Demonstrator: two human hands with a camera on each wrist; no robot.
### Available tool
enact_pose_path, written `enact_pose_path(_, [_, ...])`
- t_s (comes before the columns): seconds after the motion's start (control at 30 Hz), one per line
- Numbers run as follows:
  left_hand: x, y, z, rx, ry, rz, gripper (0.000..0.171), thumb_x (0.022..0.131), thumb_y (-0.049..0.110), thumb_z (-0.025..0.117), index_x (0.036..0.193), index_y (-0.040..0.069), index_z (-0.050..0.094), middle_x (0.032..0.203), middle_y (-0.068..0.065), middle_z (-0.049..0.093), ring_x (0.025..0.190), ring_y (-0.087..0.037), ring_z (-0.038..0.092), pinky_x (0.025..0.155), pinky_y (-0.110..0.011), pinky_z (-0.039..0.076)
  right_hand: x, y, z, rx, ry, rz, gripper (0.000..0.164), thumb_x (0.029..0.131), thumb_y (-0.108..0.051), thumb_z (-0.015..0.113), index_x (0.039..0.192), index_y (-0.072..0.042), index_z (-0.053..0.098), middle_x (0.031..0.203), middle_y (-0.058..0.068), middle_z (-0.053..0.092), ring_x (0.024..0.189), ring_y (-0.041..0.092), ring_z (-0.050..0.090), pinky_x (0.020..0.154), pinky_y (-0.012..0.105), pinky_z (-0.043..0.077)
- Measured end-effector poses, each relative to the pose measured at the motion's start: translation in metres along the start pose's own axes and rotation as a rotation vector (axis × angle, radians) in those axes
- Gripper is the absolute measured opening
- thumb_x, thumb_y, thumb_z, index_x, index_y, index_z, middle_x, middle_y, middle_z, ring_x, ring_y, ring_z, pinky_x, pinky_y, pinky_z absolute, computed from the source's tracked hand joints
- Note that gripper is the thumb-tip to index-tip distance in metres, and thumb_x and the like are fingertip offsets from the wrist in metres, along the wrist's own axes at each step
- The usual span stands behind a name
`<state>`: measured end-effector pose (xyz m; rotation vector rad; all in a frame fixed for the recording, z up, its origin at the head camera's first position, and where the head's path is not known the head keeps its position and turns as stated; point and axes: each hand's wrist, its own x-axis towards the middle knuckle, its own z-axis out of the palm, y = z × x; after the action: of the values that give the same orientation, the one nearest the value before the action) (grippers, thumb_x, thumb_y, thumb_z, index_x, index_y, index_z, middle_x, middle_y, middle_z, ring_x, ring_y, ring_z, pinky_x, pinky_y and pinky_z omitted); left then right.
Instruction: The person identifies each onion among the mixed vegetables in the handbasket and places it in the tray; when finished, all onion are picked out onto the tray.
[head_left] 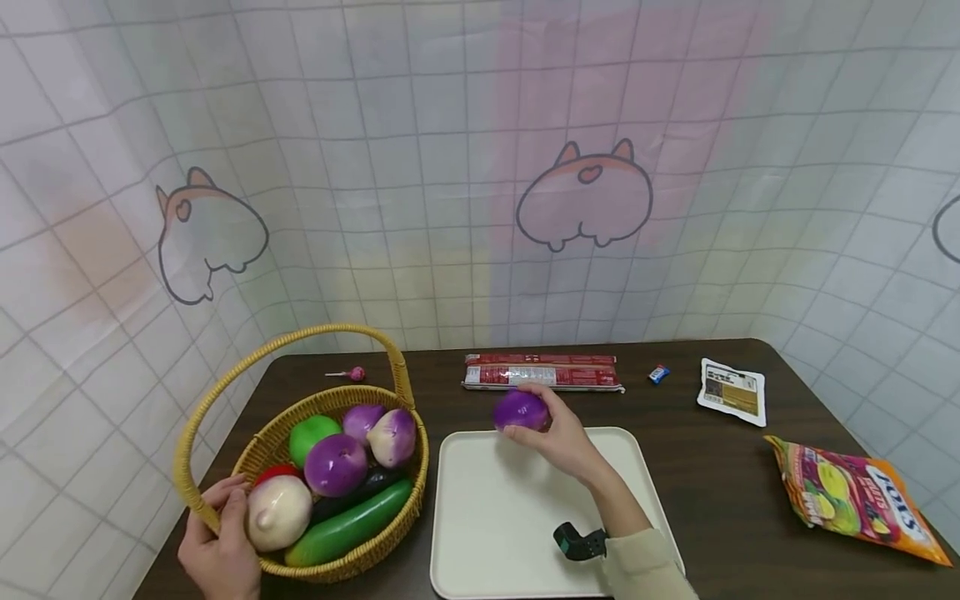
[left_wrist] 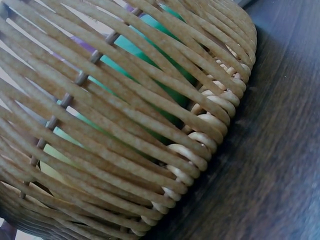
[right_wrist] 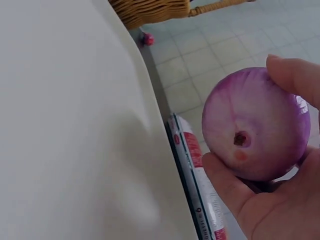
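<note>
My right hand [head_left: 558, 429] grips a purple turnip [head_left: 521, 410] between thumb and fingers, above the far edge of a cream tray [head_left: 510, 517]. In the right wrist view, the turnip [right_wrist: 255, 125] shows a pale underside with a small brown spot. My left hand [head_left: 225, 537] holds the near left side of a yellow wicker basket [head_left: 382, 542] where its handle meets the rim. Inside the basket are several purple-and-white turnips [head_left: 336, 465], a green cucumber [head_left: 348, 523], a dark eggplant [head_left: 375, 482], a green round vegetable [head_left: 311, 437] and something red, mostly hidden.
Behind the tray lies a long red-and-white packet [head_left: 542, 372]. A pink lollipop [head_left: 356, 373] is behind the basket. To the right are a small blue candy [head_left: 658, 374], a white pouch [head_left: 732, 392] and a colourful snack bag [head_left: 855, 500]. Patterned cloth [head_left: 450, 167] hangs around the table.
</note>
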<state>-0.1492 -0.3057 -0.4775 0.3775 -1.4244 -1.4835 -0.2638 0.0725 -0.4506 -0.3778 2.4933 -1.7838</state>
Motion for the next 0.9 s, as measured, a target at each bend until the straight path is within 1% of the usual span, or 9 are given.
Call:
enact_pose_path(0.1, [0.0, 0.0, -0.001, 0.013, -0.011, 0.017, 0.018, 0.089, -0.005, 0.063, 0.095, -0.022, 0.06, 0.092, -0.001, 0.072, 0.091, -0.015, 0.065, 0.081, -0.017, 0.047, 0.003, 0.012, 0.005, -0.011, 0.004, -0.019, 0.065, 0.079, -0.016, 0.081, 0.135, -0.02, 0.049, 0.135, 0.015, 0.051, 0.12, 0.04, 0.054, 0.093, 0.055, 0.047])
enact_pose_path(0.17, [0.001, -0.001, -0.001, 0.042, -0.021, 0.043, 0.016, 0.089, -0.006, 0.063, 0.093, -0.021, 0.06, 0.092, -0.002, 0.072, 0.091, -0.014, 0.065, 0.081, -0.017, 0.047, 0.003, 0.016, 0.01, -0.02, 0.001, -0.027, 0.066, 0.075, -0.01, 0.082, 0.132, -0.017, 0.049, 0.132, 0.014, 0.051, 0.12, 0.04, 0.054, 0.095, 0.056, 0.046])
enact_pose_path(0.3, [0.004, -0.004, -0.004, 0.132, -0.029, 0.142, 0.01, 0.088, -0.008, 0.062, 0.088, -0.019, 0.063, 0.093, -0.006, 0.071, 0.089, -0.013, 0.065, 0.08, -0.017, 0.048, 0.003, 0.021, 0.021, -0.047, -0.037, -0.042, 0.069, 0.07, -0.004, 0.084, 0.128, -0.013, 0.047, 0.13, 0.014, 0.047, 0.122, 0.039, 0.051, 0.098, 0.057, 0.044])
enact_pose_path(0.4, [0.008, -0.007, -0.007, 0.171, -0.027, 0.199, 0.009, 0.087, -0.009, 0.062, 0.085, -0.017, 0.065, 0.093, -0.011, 0.071, 0.089, -0.013, 0.066, 0.081, -0.018, 0.048, 0.003, 0.022, 0.029, -0.073, -0.065, -0.057, 0.074, 0.069, -0.006, 0.086, 0.131, -0.012, 0.047, 0.13, 0.015, 0.045, 0.122, 0.04, 0.05, 0.1, 0.058, 0.042])
enact_pose_path(0.5, [0.009, -0.008, -0.007, 0.179, -0.021, 0.201, 0.01, 0.087, -0.007, 0.064, 0.085, -0.017, 0.066, 0.092, -0.011, 0.071, 0.089, -0.013, 0.066, 0.081, -0.018, 0.048, 0.002, 0.022, 0.032, -0.1, -0.074, -0.081, 0.079, 0.067, -0.008, 0.087, 0.136, -0.01, 0.047, 0.132, 0.016, 0.045, 0.122, 0.041, 0.051, 0.1, 0.059, 0.041])
enact_pose_path(0.6, [0.008, -0.006, -0.006, 0.181, -0.012, 0.189, 0.01, 0.086, -0.006, 0.065, 0.085, -0.016, 0.067, 0.092, -0.007, 0.071, 0.089, -0.011, 0.066, 0.081, -0.017, 0.048, 0.003, 0.023, 0.034, -0.116, -0.094, -0.112, 0.081, 0.067, -0.011, 0.087, 0.138, -0.009, 0.048, 0.133, 0.016, 0.047, 0.122, 0.041, 0.052, 0.1, 0.058, 0.041])
enact_pose_path(0.7, [0.007, -0.002, -0.006, 0.181, -0.005, 0.176, 0.005, 0.085, -0.009, 0.065, 0.084, -0.012, 0.069, 0.091, -0.004, 0.071, 0.089, -0.011, 0.066, 0.08, -0.017, 0.048, 0.004, 0.026, 0.036, -0.107, -0.118, -0.149, 0.078, 0.068, -0.01, 0.088, 0.137, -0.006, 0.05, 0.135, 0.017, 0.048, 0.123, 0.041, 0.051, 0.102, 0.058, 0.04])
enact_pose_path(0.77, [0.006, 0.0, -0.005, 0.179, -0.003, 0.171, 0.005, 0.084, -0.011, 0.065, 0.083, -0.01, 0.07, 0.091, -0.002, 0.071, 0.089, -0.011, 0.066, 0.08, -0.017, 0.048, 0.004, 0.028, 0.038, -0.095, -0.132, -0.165, 0.076, 0.069, -0.009, 0.087, 0.136, -0.006, 0.051, 0.138, 0.017, 0.048, 0.124, 0.041, 0.05, 0.104, 0.057, 0.038])
enact_pose_path(0.9, [0.006, 0.0, -0.005, 0.172, -0.009, 0.173, 0.006, 0.086, -0.008, 0.065, 0.083, -0.011, 0.068, 0.091, -0.003, 0.071, 0.088, -0.011, 0.066, 0.08, -0.017, 0.048, 0.003, 0.03, 0.041, -0.062, -0.147, -0.181, 0.075, 0.069, -0.005, 0.087, 0.136, -0.005, 0.051, 0.14, 0.017, 0.047, 0.126, 0.042, 0.049, 0.105, 0.058, 0.037])
